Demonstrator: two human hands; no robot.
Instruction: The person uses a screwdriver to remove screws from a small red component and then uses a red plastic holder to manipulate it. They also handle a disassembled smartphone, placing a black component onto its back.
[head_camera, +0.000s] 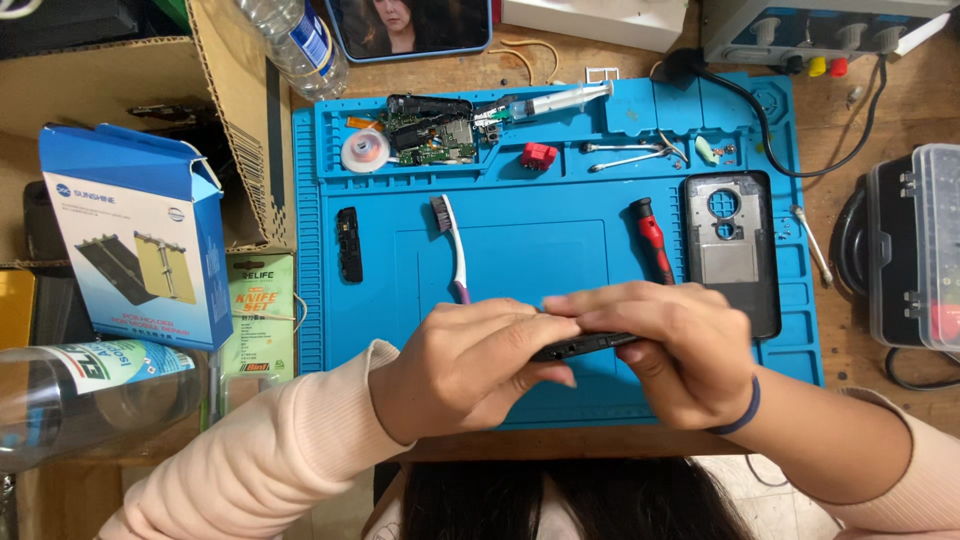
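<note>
Both hands hold a thin black phone body edge-on above the near part of the blue work mat. My left hand pinches its left end with thumb and fingers. My right hand curls over its right end. On the mat beyond lie a white brush with dark bristles, a red-and-black screwdriver and a grey phone back frame. A small black strip part rests at the mat's left side.
The mat's top tray holds a circuit board assembly, a syringe, a tape roll, a red part and tweezers. A blue box, clear bottles, a cardboard box stand left; a clear case right.
</note>
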